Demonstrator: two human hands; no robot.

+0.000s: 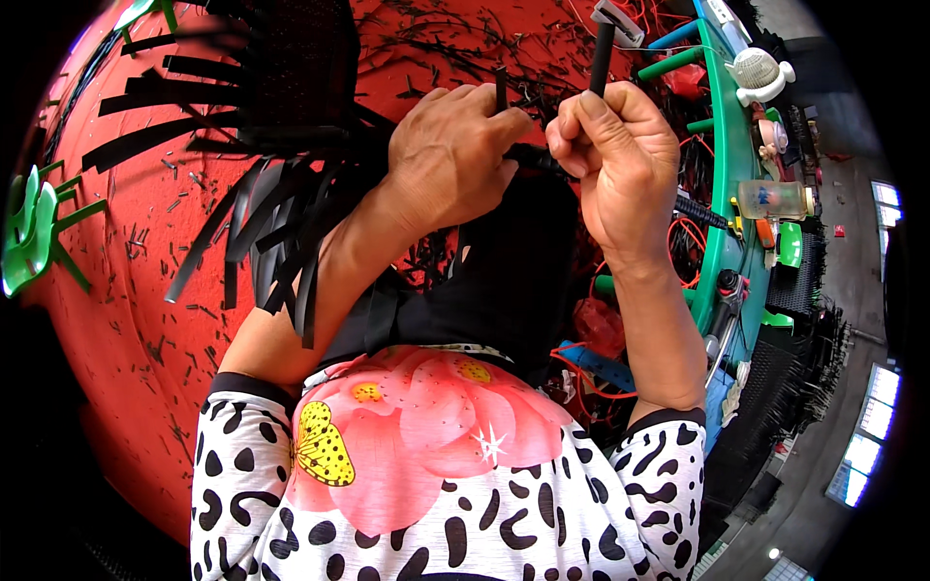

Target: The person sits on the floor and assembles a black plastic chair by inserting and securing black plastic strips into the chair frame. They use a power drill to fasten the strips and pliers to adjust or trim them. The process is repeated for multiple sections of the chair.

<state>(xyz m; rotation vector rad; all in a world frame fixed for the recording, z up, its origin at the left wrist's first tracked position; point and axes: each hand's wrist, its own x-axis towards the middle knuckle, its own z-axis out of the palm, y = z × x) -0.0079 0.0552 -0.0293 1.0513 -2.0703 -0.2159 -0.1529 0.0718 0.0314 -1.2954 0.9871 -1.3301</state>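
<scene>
A black woven piece [295, 82], with many loose flat strips fanning from its edge, lies to the left in front of me. Some strips [281, 228] hang over my left forearm. My left hand [450, 150] is closed on the woven piece's edge; a short black strip end [501, 89] stands up by its fingers, and the exact grip is hidden. To its right, my right hand [620, 160] pinches a flat black strip [603, 60] between thumb and forefinger, its free end pointing up and away. A dark band [536, 158] shows between the hands.
Black strip offcuts [446, 44] litter the red floor [126, 320]. A green-edged bench [719, 184] on the right bears a small white fan [760, 73], a clear jar [775, 200] and tools. Green stools [39, 228] stand at far left. Orange-red cords [690, 237] run beneath the bench.
</scene>
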